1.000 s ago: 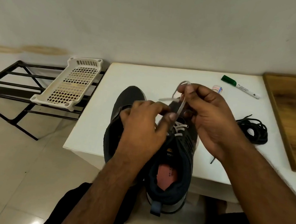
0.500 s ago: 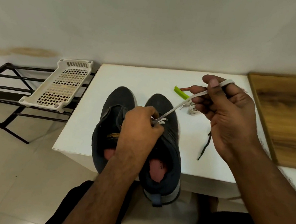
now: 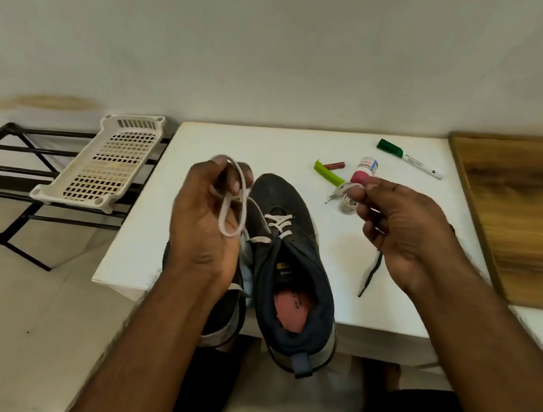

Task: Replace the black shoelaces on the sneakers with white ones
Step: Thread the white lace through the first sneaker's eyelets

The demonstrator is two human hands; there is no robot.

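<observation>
Now, white lace (image 3: pixel 233 213): threaded through the lower eyelets of the right-hand sneaker (image 3: pixel 289 267) at frame centre, with a loose loop gathered above the toe; half a second ago it ran taut up to the right.
Left hand (image 3: pixel 207 221): left of centre, fingers (image 3: pixel 235 184) curled round the loop, where before it pressed on the eyelets.
Right hand (image 3: pixel 404 233): right of centre, fingers pinching a pale lace tip (image 3: pixel 343 189); it sits lower than it did.
Meaning: judging by the slack, one pull-through is done and the next eyelet awaits; upper eyelets look unlaced.
Other sneaker (image 3: pixel 233 304): mostly hidden behind the left hand.
Black lace (image 3: pixel 370 274): one end shows on the table (image 3: pixel 270 150) below the right hand.
Beyond: green marker (image 3: pixel 409 158) upper right; white basket (image 3: pixel 110 163) on a black rack at left.
</observation>
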